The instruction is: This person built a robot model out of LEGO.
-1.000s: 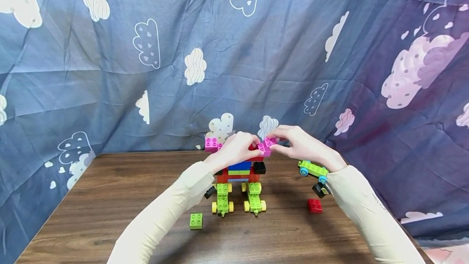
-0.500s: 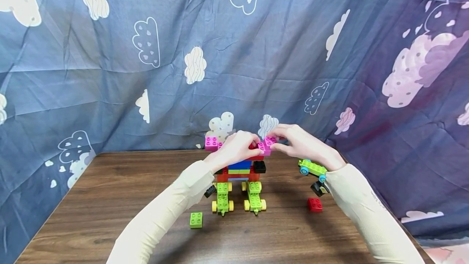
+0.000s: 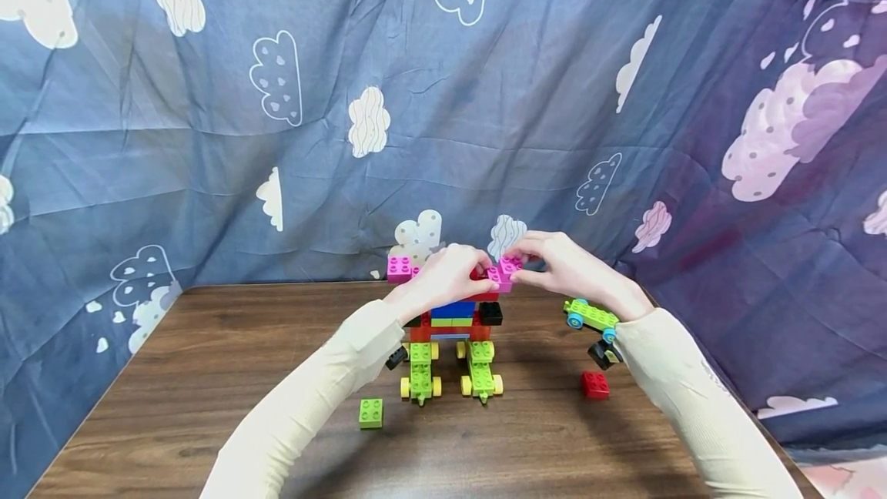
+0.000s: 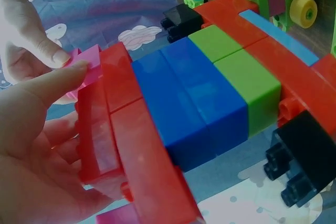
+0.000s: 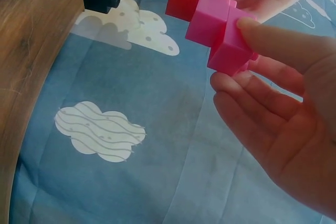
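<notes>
A figure of toy building bricks stands upright on the table, with blue bricks (image 3: 453, 309) in its middle and lime wheeled bases (image 3: 421, 382) as feet. My left hand (image 3: 446, 276) grips its top right part, thumb on the inner pink brick (image 5: 209, 15) and fingers behind the red bricks (image 4: 97, 135). Stepped against that brick is an outer pink brick (image 5: 231, 45), which my right hand (image 3: 561, 272) pinches between thumb and fingertips. Another pink brick (image 3: 399, 268) sticks out at the figure's top left. My left hand hides much of the top.
Right of the figure lie a lime wheeled base (image 3: 592, 316) with blue wheels, a black piece (image 3: 601, 355) and a red brick (image 3: 595, 385). A lime brick (image 3: 370, 413) lies at front left. Behind the wooden table (image 3: 229, 360) hangs a cloud-patterned cloth (image 3: 430, 122).
</notes>
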Available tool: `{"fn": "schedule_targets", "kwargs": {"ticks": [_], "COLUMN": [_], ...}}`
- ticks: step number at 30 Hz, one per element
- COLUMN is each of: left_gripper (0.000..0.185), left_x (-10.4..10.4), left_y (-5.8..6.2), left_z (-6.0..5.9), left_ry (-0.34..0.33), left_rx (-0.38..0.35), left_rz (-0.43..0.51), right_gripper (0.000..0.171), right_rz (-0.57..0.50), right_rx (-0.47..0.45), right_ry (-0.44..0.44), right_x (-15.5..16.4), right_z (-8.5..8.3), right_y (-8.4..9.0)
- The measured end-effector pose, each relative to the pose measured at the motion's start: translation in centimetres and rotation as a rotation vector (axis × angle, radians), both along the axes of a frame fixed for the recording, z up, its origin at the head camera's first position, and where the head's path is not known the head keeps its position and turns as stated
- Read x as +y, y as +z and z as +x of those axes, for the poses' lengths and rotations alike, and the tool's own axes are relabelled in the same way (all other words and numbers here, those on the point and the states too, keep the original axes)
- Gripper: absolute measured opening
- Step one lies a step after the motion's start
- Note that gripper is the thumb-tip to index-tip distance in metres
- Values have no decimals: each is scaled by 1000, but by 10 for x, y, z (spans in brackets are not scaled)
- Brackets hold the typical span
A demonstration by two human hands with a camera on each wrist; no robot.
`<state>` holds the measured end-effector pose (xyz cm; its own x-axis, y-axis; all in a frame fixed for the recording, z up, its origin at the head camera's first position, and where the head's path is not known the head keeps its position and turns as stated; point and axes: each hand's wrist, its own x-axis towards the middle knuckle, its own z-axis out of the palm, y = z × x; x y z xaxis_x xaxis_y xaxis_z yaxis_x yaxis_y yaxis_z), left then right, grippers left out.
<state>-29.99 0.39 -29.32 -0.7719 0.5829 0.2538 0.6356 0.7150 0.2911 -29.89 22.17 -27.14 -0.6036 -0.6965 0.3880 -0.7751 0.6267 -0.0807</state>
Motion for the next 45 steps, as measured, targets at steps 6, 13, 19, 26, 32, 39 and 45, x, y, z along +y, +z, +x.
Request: {"fn": "schedule_targets", "kwargs": {"ticks": [6, 13, 19, 26, 32, 39, 45], "left_gripper": [39, 41, 40, 38, 38, 43, 46], "left_x": [-7, -28, -52, -79, -101, -121, -130], "left_y": [9, 24, 28, 28, 24, 16, 9], "left_z": [6, 15, 19, 23, 22, 23, 23], "left_ry": [0, 6, 67, 41, 16, 45, 56], "left_rx": [59, 50, 70, 85, 75, 68, 18], "left_rz": [-14, 55, 70, 144, 196, 196, 192], "right_gripper": [24, 25, 27, 28, 28, 29, 30], "right_rz": [-15, -21, -14, -15, -25, -55, -65], "right_rx": [-23, -7, 5, 9, 11, 55, 39], "right_ry": [-6, -6, 1, 8, 7, 7, 2], "right_x": [-1, 0, 1, 1, 1, 3, 4], "right_z": [1, 0, -1, 0, 2, 1, 2], "right_y": [-1, -2, -3, -1, -2, -7, -10]}}
